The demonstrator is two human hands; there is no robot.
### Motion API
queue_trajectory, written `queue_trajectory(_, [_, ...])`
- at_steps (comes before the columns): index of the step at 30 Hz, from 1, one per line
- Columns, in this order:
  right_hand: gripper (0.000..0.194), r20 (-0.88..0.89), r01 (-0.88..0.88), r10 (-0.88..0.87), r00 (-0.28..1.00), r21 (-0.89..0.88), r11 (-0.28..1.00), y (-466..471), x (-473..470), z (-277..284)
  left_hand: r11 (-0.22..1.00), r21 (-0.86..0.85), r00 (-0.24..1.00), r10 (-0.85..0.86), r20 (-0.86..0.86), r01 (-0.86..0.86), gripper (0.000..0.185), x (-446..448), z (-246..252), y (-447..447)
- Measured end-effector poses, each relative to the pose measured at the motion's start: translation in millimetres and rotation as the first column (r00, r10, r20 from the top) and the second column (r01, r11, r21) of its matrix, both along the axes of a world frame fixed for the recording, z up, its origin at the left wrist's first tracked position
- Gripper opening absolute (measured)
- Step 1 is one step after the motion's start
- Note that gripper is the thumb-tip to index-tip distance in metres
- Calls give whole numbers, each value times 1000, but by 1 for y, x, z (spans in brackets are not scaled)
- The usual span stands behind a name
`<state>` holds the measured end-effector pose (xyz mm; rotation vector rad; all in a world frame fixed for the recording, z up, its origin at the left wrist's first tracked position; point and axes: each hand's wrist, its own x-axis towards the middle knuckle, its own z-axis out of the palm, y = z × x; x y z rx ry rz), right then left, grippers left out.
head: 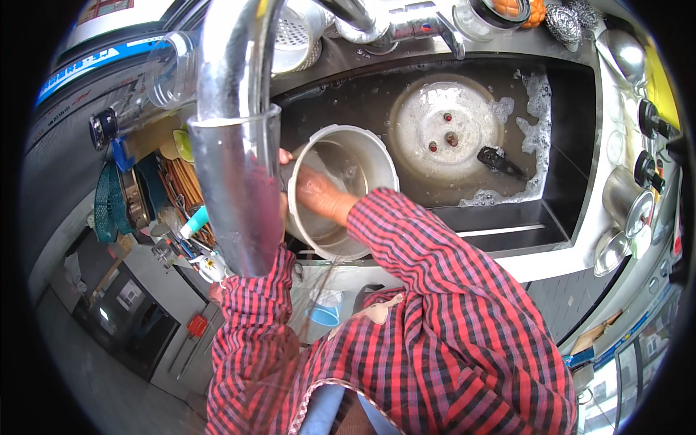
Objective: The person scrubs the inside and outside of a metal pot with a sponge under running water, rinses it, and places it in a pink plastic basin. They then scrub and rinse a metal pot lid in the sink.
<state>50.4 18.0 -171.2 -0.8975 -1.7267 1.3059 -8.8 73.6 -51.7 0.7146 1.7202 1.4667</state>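
A metal pressure-cooker pot [380, 163] is tilted at the near left side of the sink, its mouth towards me. My left hand [285, 156] grips the pot's outer left side; the faucet's plastic sleeve hides most of it. Inside the pot, my right hand [318, 191] reaches against the inner wall. Its fingers are blurred, and whether they hold a cloth is unclear. To the right, the round pressure-cooker lid [418, 125] lies in murky water, with its black handle [500, 162] pointing to the lower right.
The faucet spout [234, 60] with its clear plastic sleeve [236, 190] stands close before the view. Foam [538, 130] floats along the right of the dark sink [573, 109]. Metal lids [613, 253] and a metal pot [625, 198] line the right counter. Chopsticks [182, 190] are at left.
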Motion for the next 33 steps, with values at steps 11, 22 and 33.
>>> queue_trajectory(11, [18,542,189,49,839,-375,908,-16,19,-27,994,-95,976,-66,-209,47,15,-26,-14,-7])
queue_trajectory(22, [30,349,-134,70,934,162,978,-1,31,-29,962,-185,936,246,250,-203,13,8,16,2])
queue_trajectory(33, [35,174,287,-359,917,-913,290,10,-13,-45,988,-52,927,-152,-342,143,13,-32,-24,-9])
